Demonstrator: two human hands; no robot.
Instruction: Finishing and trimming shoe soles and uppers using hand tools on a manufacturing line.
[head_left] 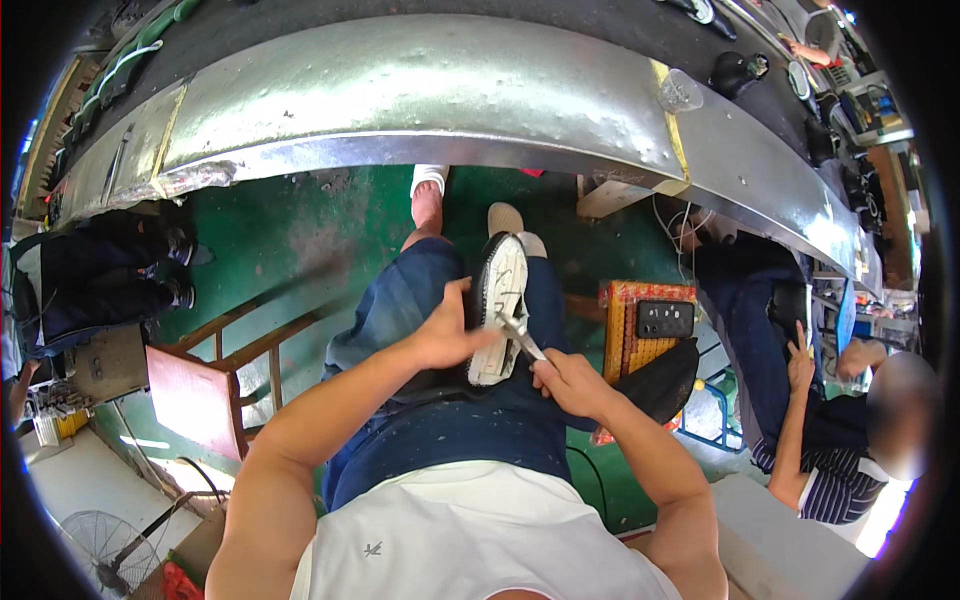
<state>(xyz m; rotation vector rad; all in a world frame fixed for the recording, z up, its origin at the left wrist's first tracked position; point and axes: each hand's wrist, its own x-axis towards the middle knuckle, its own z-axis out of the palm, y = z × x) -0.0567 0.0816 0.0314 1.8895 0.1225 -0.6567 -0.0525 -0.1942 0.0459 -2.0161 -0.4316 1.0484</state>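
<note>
A shoe (503,275) lies bottom up along my lap, its pale underside facing me and its edge dark. Thin dark marks run over that underside. My right hand (570,382) is closed round the handle of a silver metal hand tool (528,342). The tool's head is over the lower half of the shoe; blur hides its exact kind and whether it touches. My left hand (450,332) is at the shoe's left side, thumb raised and fingers stretched out towards the underside, slightly blurred. Whether its fingertips touch the shoe, I cannot tell.
A metal-covered bench edge (420,95) curves across ahead, with a clear cup (681,92) and dark shoes (738,72) there. A phone (665,319) rests on a beaded seat (628,350) at my right. A wooden stool (200,395) stands left. Another person (800,400) sits at right.
</note>
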